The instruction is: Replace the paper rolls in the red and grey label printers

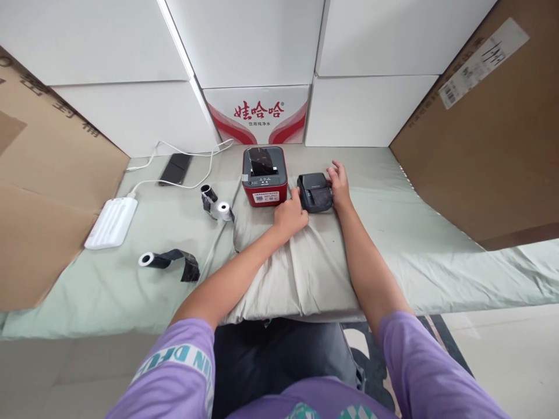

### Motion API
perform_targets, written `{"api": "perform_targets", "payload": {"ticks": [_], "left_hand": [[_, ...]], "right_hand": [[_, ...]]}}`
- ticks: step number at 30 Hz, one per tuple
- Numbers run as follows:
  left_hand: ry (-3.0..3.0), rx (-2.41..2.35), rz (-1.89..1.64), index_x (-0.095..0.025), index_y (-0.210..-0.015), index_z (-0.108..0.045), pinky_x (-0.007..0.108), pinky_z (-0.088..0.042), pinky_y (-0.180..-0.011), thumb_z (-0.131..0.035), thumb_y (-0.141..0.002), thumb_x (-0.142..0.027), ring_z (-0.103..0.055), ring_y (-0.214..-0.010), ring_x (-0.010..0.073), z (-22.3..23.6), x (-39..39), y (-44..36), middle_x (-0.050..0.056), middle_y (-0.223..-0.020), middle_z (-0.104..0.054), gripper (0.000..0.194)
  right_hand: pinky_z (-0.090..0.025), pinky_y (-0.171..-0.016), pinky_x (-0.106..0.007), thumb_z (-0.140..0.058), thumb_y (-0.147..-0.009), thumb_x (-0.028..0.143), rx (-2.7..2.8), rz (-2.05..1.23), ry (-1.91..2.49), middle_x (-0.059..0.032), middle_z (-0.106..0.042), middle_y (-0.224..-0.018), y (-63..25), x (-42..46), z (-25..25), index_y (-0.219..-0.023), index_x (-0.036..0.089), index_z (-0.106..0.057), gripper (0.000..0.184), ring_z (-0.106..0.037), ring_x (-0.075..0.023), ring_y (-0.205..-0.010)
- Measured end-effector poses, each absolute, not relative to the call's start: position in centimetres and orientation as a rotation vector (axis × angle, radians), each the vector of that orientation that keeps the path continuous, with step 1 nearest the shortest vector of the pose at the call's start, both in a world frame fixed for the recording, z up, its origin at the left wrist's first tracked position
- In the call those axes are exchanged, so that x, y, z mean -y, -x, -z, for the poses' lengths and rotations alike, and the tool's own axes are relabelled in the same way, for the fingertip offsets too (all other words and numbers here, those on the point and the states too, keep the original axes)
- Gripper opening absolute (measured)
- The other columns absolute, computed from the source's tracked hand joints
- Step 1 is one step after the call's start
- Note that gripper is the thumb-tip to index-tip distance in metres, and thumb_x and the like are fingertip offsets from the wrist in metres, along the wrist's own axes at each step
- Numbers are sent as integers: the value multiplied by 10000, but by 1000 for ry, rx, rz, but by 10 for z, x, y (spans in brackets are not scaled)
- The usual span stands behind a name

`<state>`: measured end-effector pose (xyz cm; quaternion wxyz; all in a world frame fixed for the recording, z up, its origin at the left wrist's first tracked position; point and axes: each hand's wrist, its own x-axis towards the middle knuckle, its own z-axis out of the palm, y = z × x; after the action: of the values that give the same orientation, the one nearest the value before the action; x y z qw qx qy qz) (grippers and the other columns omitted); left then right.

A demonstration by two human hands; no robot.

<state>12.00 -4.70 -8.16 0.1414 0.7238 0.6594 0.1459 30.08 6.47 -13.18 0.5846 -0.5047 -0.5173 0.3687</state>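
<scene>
A small black portable printer [315, 193] lies on the cloth between my two hands. My left hand [292, 216] is at its left front corner, index finger stretched along its side and the other fingers curled. At the printer's right side is my right hand [339, 185], fingers spread apart and lightly bent, the thumb side close against the casing. Just left of the portable printer stands a larger red and black label printer [265, 185], a dark strip sticking up from its top slot.
Further left are a dark-coated paper roll [208, 192], a white-ended roll [224, 210] and a partly unrolled roll [154, 260]. A phone [175, 169] and a cabled white power bank [112, 222] lie beyond. Cardboard boxes [484, 134] flank the cloth-covered surface; white boxes [257, 43] line the back.
</scene>
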Motion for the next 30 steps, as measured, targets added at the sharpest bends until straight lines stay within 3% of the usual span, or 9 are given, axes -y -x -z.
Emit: {"api": "perform_targets", "payload": {"ticks": [8, 17, 24, 30], "left_hand": [[-2100, -1879, -354, -139, -1534, -325, 380, -562, -813, -538, -852, -248, -756, -955, 310, 81, 46, -120, 157, -1041, -758, 722], [-2103, -1889, -388, -158, -1500, -359, 361, -559, -780, -521, -878, -271, -757, -907, 288, 86, 44, -120, 135, -1008, -759, 653], [-2078, -1865, -429, -177, -1520, -350, 369, -558, -829, -492, -903, -248, -752, -962, 286, 87, 43, -119, 130, -1065, -760, 637], [-2040, -1849, -460, -174, -1478, -393, 378, -559, -867, -484, -903, -236, -747, -1000, 287, 85, 43, -117, 132, -1146, -756, 585]], "right_hand": [[-539, -980, -444, -516, -750, 883, 1269, -793, 1229, -83, -608, -1259, -303, -64, 135, -1377, 312, -505, 848, -654, -230, -1007], [-543, -987, -461, -557, -744, 858, 1227, -833, 1225, -92, -616, -1298, -302, -61, 131, -1335, 309, -536, 807, -649, -248, -1047], [-540, -985, -490, -532, -795, 693, 1306, -881, 1203, -97, -591, -1394, -306, -60, 129, -1316, 297, -551, 655, -652, -281, -1085], [-520, -1036, -519, -594, -740, 513, 1370, -955, 1154, -58, -584, -1447, -307, -56, 123, -1309, 307, -554, 606, -636, -297, -1151]]}}
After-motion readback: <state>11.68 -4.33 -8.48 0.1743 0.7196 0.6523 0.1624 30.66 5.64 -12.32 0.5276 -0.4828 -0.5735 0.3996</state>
